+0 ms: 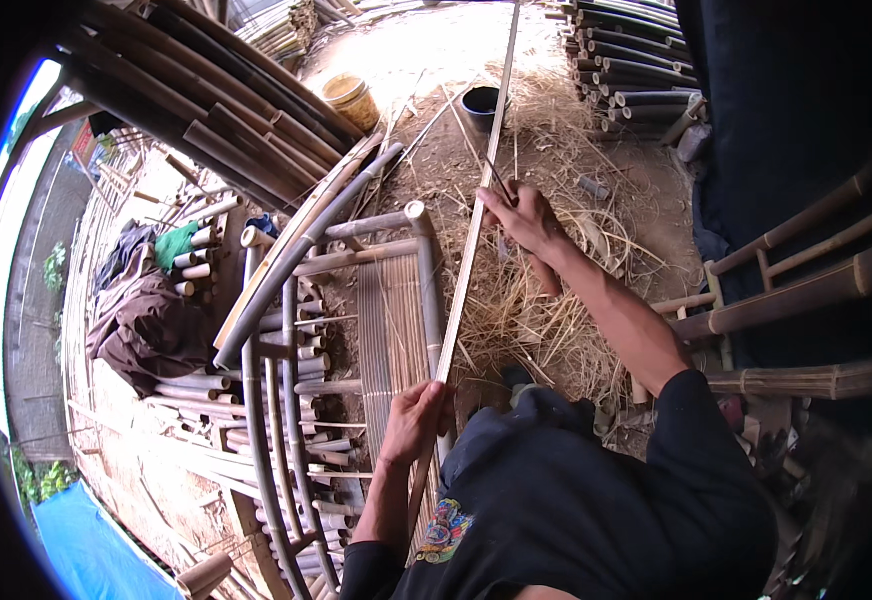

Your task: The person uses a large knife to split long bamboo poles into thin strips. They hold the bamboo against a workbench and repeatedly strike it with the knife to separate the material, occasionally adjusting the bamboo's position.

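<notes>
Left hand (416, 420) on 1 pale strip (469, 252) — knife (546, 276) in right hand (525, 217)

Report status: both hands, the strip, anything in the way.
Left hand closed on pale bamboo strip. Right hand at strip, holding brown-handled knife. Bamboo bench close alongside; shavings below.

A long, flat, pale bamboo strip (467, 270) stretches forward. Left of it stands a grey-brown slatted bamboo bench (391, 310); right lie thin, straw-coloured shavings (526, 335). Ahead sits a round black bucket (477, 113), left of stacked dark bamboo poles (641, 50).
</notes>
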Available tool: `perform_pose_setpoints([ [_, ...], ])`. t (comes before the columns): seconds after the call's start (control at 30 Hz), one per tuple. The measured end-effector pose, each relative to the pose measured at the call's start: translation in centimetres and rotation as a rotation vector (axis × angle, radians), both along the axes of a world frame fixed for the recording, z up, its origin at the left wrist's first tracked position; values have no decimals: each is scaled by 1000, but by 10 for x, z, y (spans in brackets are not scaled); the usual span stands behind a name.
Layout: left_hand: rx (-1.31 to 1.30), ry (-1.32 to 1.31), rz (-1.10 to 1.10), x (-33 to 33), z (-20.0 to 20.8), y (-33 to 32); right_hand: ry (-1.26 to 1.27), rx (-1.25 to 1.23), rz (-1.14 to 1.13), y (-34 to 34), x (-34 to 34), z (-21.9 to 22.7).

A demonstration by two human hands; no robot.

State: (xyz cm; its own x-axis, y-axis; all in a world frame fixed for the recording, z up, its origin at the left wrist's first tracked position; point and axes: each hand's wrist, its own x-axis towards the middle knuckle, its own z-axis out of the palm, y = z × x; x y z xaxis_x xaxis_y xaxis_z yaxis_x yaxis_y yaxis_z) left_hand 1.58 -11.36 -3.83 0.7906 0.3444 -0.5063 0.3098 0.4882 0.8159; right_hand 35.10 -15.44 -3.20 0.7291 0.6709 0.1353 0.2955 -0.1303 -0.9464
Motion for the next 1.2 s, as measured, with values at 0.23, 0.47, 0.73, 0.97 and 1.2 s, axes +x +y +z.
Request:
perform_pose_setpoints([
  [0.23,520,77,177,28,-21,19,-820,-313,302,-45,-123,-27],
  [0.47,729,132,263,13,-21,7,-801,-309,287,-35,-129,-49],
  [0.73,663,202,250,-23,-25,-2,-889,-327,191,-27,-85,-72],
  [0.97,593,331,206,-62,-30,-20,-686,-426,163,-34,-63,-84],
  [1.2,530,276,196,-63,-26,-12,-758,-384,338,-32,-158,-69],
])
